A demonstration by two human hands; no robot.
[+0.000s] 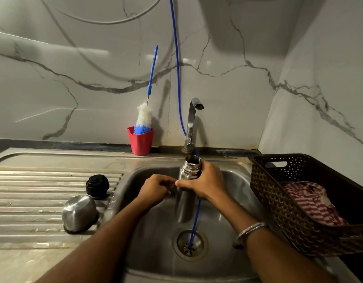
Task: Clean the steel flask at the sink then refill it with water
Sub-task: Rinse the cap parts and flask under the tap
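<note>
Over the sink (233, 180) the right hand (205, 183) wraps its fingers round the open flask (187, 180), the left hand (155, 189) is curled beside it, maybe touching it, a brush (144, 117) stands in the red cup (140, 140), and a striped cloth (313, 203) lies in the basket (264, 193).

Home kitchen: steel sink (227, 211); tap (191, 123); marble wall (74, 68).

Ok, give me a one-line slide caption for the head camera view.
Right hand grips the open steel flask over the sink; left hand alongside.
</note>
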